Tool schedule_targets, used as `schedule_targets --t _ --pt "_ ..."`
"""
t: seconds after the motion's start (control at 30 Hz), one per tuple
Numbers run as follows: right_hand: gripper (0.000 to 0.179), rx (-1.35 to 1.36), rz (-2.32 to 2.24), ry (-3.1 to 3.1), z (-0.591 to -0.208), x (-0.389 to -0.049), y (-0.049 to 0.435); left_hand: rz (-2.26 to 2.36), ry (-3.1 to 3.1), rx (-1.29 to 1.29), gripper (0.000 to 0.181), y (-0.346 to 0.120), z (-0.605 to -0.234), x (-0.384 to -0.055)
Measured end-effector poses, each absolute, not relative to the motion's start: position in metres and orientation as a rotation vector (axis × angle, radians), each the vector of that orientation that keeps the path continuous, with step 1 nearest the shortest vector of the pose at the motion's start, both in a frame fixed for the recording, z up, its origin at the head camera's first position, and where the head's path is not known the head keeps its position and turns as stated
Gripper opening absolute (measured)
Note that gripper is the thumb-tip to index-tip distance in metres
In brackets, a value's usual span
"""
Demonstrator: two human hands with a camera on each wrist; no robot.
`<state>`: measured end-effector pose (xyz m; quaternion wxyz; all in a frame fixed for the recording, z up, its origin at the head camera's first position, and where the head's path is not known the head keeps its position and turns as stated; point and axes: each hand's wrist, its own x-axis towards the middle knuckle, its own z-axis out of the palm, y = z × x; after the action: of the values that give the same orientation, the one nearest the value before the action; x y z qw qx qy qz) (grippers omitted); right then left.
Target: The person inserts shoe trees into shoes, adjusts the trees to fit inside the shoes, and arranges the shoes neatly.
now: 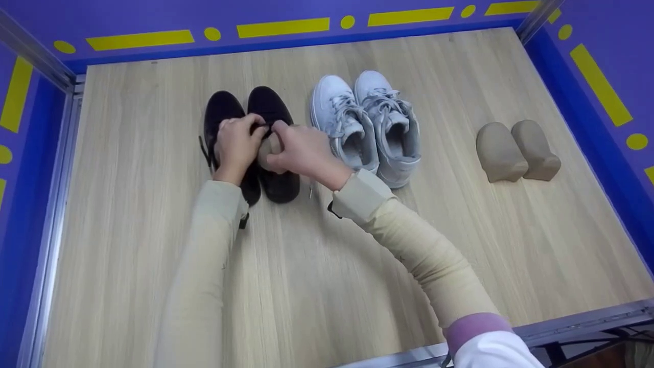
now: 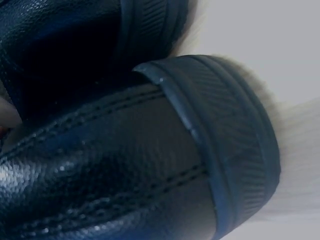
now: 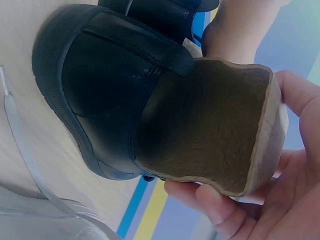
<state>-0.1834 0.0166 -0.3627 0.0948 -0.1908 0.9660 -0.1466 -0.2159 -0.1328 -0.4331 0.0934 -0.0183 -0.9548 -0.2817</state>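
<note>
A pair of black leather shoes stands side by side, toes pointing away. My right hand [image 1: 309, 151] grips a beige, hollow moulded shoe insert [image 3: 210, 125] by its rim, thumb on one side and fingers on the other. The insert's front end sits inside the opening of the right black shoe [image 1: 268, 105]; its hollow back sticks out. My left hand [image 1: 237, 143] reaches over the left black shoe [image 1: 222, 107], and its curled fingers pinch the right shoe near the tongue. In the left wrist view, a black heel [image 2: 220, 125] fills most of the picture.
White lace-up sneakers [image 1: 332, 99] stand just right of the black shoes. Two more beige inserts [image 1: 498, 151] lie at the right of the wood-grain board [image 1: 332, 286]. Blue panels with yellow marks [image 1: 283, 28] wall the back and sides.
</note>
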Motion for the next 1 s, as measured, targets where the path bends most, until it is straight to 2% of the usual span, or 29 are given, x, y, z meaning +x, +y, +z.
schedule_targets --t 0.47,0.8,1.0 --pt "0.059 -0.584 -0.530 2.822 -0.372 -0.186 0.016 -0.867 -2.905 -0.029 0.019 -0.135 -0.426 -0.215" --pt "0.051 -0.655 -0.731 2.783 -0.391 -0.186 0.030 -0.860 -2.923 -0.156 0.019 -0.140 -0.423 -0.216" --pt "0.052 -0.649 -0.719 2.828 -0.394 -0.187 0.029 -0.871 -2.891 -0.186 0.017 -0.143 -0.423 -0.216"
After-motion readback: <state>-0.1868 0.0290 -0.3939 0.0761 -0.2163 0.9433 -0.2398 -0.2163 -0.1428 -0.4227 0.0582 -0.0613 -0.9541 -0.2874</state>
